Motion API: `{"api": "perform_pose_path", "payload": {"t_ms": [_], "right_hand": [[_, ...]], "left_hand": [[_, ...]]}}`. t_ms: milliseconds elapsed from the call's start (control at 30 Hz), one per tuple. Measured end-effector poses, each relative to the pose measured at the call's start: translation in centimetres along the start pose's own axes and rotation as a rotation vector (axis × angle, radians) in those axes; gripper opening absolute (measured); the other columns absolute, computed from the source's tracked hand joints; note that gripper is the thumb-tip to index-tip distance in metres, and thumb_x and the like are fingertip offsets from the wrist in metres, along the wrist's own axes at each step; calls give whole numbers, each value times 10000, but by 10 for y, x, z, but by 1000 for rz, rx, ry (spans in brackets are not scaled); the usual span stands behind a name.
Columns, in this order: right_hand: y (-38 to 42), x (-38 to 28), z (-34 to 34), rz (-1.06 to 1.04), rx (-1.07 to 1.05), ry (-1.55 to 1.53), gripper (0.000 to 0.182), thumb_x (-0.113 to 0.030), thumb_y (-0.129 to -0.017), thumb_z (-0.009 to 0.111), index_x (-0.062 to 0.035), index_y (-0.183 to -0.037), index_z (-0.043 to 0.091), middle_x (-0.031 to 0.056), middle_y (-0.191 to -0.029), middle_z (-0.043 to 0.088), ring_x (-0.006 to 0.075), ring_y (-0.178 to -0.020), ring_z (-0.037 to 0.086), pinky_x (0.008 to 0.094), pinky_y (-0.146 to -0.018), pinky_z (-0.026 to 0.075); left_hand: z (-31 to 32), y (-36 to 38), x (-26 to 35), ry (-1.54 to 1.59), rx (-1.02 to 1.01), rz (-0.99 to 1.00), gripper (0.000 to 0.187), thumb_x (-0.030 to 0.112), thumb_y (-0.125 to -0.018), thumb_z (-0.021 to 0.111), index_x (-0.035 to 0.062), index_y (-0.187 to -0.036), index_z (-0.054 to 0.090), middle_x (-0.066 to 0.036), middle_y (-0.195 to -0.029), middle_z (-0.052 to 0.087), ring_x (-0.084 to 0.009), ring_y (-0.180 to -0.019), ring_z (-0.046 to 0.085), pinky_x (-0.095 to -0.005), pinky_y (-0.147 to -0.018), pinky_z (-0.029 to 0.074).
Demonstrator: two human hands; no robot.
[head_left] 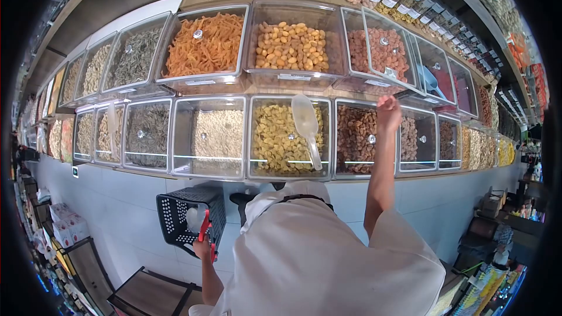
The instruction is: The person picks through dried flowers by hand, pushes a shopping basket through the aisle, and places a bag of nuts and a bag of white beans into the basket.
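My left hand (202, 248) is closed around the red handle (204, 226) of a black shopping basket (219, 205), which hangs at my left side. A clear plastic bag or wrapped item (195, 218) lies inside it. My right hand (389, 112) is raised over the front row of bins, its fingers curled. Whether they hold anything small is hidden. Just beyond it, a clear lid (404, 52) sits askew to the right on a bin of reddish-brown nuts (357, 44). Below the hand is a lidded bin of dark brown nuts (354, 126).
A translucent scoop (305, 120) lies on the lid over yellow raisins (272, 134). Behind stand bins of orange dried strips (205, 38) and tan nuts (291, 44). A blue scoop (430, 79) is at the right. Jars (404, 0) line the upper shelf.
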State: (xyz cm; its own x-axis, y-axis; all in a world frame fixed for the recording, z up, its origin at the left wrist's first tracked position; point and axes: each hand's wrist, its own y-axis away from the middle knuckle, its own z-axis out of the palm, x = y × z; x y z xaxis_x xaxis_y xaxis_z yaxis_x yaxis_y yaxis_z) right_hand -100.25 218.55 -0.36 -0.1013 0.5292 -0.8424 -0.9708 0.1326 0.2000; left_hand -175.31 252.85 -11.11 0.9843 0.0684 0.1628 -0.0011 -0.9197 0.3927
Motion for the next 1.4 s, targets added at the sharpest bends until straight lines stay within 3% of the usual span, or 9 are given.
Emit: {"api": "perform_pose_path", "payload": {"t_ms": [167,367,500,533,567,767,833,1100,1400], "right_hand": [[-66,-63,20,60,43,-227,522,-259,-1065,321,117,-1424,374,306,-1470,503,441,-1336,554,477,-1070,490],[-123,-59,13,-57,-44,-590,472,-81,-921,416,82,-1360,474,304,-1498,478,467,-1366,514,619,-1151,429],[-299,-38,-54,250,-356,-605,334,-103,-1000,494,92,-1272,498,218,-1069,655,371,-1075,658,524,-964,592],[-291,-41,-22,476,-919,-736,350,-163,-1039,480,114,-1253,490,218,-1074,618,376,-1048,653,512,-953,600],[-281,-48,1,304,-124,-496,379,-140,-1029,468,142,-1282,469,277,-1263,588,404,-1135,633,527,-1004,572],[-318,-23,32,538,-668,-870,459,-52,-964,440,132,-1384,459,300,-1660,260,437,-1480,393,487,-1057,529],[-301,-39,40,682,-706,-797,254,-64,-980,461,85,-1158,562,287,-1477,522,387,-1298,574,431,-937,549],[-214,-68,80,-204,-602,-73,176,-163,-1034,529,-60,-894,553,40,-837,568,162,-762,535,298,-705,447],[-12,-55,218,-660,-468,608,192,-138,-1071,551,11,-1163,632,98,-1012,648,183,-822,601,340,-738,509]], "left_hand": [[-1,2,4,9,-22,-23,303,342,-802,754,59,-901,799,-187,-785,740,-373,-783,745,-496,-707,554],[22,-16,-30,148,-105,-64,367,394,-807,745,48,-919,793,-185,-797,747,-387,-794,746,-496,-730,561],[26,-24,-39,112,-160,-99,395,455,-819,729,93,-961,802,-197,-841,758,-394,-865,756,-488,-762,578],[25,-23,-37,101,-146,-128,398,460,-816,735,103,-980,802,-190,-862,763,-386,-883,757,-486,-779,582],[39,-30,-52,119,-154,-179,386,457,-806,745,114,-974,802,-172,-872,768,-364,-897,761,-483,-794,582],[9,-9,-9,9,-106,-251,412,428,-774,778,75,-985,783,-184,-931,769,-361,-921,756,-479,-815,583],[12,-13,-11,1,-126,-287,397,409,-774,787,91,-1012,782,-175,-943,771,-354,-932,757,-476,-824,585],[5,-7,5,-68,-82,-264,364,426,-804,780,152,-1040,815,-191,-964,769,-382,-945,746,-485,-872,581],[6,-8,0,-58,-46,-185,373,447,-816,788,137,-1021,813,-199,-921,766,-385,-895,749,-494,-829,594]]}}
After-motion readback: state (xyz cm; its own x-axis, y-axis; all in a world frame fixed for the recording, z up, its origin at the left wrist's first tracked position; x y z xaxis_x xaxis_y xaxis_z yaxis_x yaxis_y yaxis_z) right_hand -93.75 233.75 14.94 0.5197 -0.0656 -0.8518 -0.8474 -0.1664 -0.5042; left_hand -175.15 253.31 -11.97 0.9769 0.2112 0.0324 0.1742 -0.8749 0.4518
